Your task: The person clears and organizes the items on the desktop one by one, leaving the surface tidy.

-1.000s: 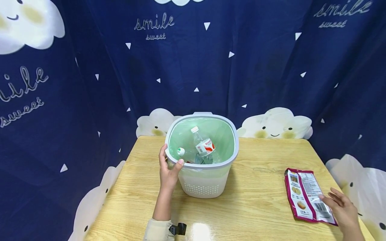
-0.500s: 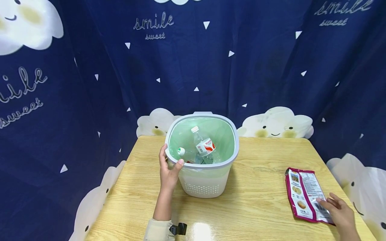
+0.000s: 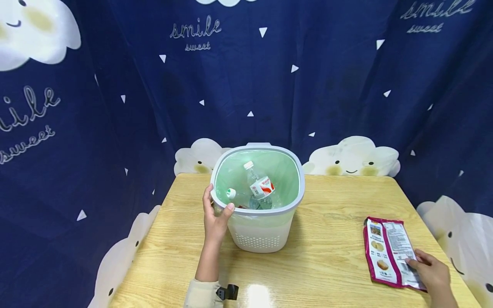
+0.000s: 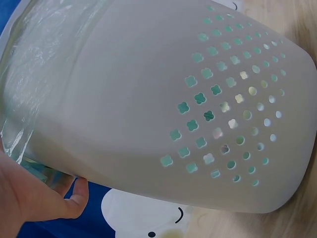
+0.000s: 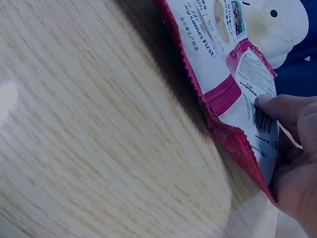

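At the right of the table, my right hand [image 3: 433,271] pinches the near right edge of a snack bag [image 3: 387,248] with magenta borders. In the right wrist view the thumb presses by the barcode of the snack bag [image 5: 252,111], fingers curled beneath; its edge is raised from the wood. My left hand [image 3: 216,222] grips the left front of the grey rim of a trash bin [image 3: 258,235], fingers outside and thumb over the front. A green liner covers the bin's inside. Inside lie a clear bottle with a red and white label [image 3: 262,187] and a white-and-green-capped bottle [image 3: 231,193].
The bin stands upright in the middle of the wooden table [image 3: 327,222]. A dark blue curtain [image 3: 246,77] with clouds and white triangles hangs behind and at both sides. A black strap device [image 3: 227,292] sits on the left wrist.
My right hand has moved slightly left onto the snack bag and now pinches its edge; the bag has shifted a little. My left hand and the bin stay put.
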Action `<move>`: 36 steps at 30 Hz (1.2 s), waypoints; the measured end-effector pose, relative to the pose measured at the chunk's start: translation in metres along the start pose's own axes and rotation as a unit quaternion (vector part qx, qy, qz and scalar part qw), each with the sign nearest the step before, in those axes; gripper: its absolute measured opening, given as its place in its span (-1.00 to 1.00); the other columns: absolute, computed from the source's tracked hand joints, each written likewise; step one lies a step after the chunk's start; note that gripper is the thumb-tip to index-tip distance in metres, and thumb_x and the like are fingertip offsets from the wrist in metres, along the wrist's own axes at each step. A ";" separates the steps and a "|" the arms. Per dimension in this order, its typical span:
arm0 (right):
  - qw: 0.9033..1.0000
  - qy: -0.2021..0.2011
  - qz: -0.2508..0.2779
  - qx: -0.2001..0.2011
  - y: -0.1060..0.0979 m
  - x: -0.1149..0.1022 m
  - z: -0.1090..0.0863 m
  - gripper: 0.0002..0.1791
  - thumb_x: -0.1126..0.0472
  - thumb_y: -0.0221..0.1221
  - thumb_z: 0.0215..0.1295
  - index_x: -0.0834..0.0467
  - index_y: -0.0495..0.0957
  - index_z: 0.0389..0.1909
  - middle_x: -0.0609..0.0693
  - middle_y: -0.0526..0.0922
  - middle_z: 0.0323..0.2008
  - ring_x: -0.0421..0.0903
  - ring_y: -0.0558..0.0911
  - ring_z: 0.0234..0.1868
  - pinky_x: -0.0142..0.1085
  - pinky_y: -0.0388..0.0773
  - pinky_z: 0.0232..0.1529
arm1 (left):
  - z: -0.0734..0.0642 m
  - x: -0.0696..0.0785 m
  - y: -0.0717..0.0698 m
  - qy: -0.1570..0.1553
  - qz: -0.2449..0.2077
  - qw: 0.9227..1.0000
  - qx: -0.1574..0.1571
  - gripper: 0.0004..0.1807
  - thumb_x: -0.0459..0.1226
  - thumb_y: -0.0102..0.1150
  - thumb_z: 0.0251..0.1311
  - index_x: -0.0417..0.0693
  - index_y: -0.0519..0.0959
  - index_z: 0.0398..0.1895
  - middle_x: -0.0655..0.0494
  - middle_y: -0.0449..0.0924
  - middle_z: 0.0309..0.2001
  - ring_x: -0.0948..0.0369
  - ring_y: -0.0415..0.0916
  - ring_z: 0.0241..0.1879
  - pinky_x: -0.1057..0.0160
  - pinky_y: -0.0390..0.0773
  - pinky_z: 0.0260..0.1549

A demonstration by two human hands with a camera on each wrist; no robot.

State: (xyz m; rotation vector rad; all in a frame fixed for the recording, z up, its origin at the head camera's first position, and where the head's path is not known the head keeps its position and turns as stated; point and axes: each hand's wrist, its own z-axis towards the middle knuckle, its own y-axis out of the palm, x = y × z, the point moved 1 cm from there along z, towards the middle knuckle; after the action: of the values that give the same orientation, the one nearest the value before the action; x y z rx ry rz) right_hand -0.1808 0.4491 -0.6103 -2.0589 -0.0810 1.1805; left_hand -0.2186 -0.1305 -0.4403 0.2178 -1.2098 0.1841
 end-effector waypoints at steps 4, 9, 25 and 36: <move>1.000 -0.006 0.010 0.010 -0.002 -0.002 -0.002 -0.30 0.15 0.26 0.14 0.35 0.26 0.26 0.29 0.50 0.00 -0.04 0.46 -0.23 -0.32 0.31 -0.42 | 0.000 0.000 0.000 0.002 -0.001 1.000 -0.002 -0.14 -0.18 0.27 -0.05 0.34 0.11 0.36 0.02 0.16 0.24 0.06 0.12 0.19 -0.13 0.09 0.11; 0.998 0.002 0.063 0.026 -0.005 -0.003 -0.006 -0.31 0.19 0.25 0.16 0.26 0.27 0.30 -0.19 0.45 -0.37 -0.32 0.38 -0.45 -0.39 0.36 -0.52 | 0.000 0.001 0.001 -0.008 -0.007 1.000 -0.008 -0.13 -0.20 0.26 -0.05 0.28 0.09 0.38 0.00 0.14 0.25 0.05 0.11 0.19 -0.13 0.08 0.12; 0.960 -0.015 0.278 0.035 -0.010 -0.031 -0.033 -0.57 0.34 0.26 0.11 -0.28 0.47 -0.18 -0.46 0.50 -0.57 -0.43 0.47 -0.57 -0.43 0.38 -0.65 | -0.009 0.036 0.005 -0.012 -0.011 1.000 -0.015 -0.12 -0.26 0.20 -0.03 -0.03 0.04 0.41 -0.21 0.10 0.26 -0.04 0.09 0.20 -0.16 0.05 0.12; 0.944 -0.031 0.320 0.067 -0.013 -0.058 -0.044 -0.53 0.42 0.28 0.06 -0.17 0.55 -0.09 -0.37 0.53 -0.56 -0.42 0.47 -0.55 -0.48 0.36 -0.63 | -0.008 0.037 0.004 -0.008 -0.008 1.000 -0.014 -0.12 -0.25 0.21 -0.02 -0.04 0.04 0.41 -0.25 0.10 0.25 -0.10 0.08 0.20 -0.17 0.04 0.12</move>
State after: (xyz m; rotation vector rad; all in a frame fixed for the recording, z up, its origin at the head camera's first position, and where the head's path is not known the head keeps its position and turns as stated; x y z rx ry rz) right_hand -0.1765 0.4099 -0.5474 -1.9791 0.6688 1.5787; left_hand -0.1993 -0.1233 -0.4082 0.2047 -1.2261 0.1514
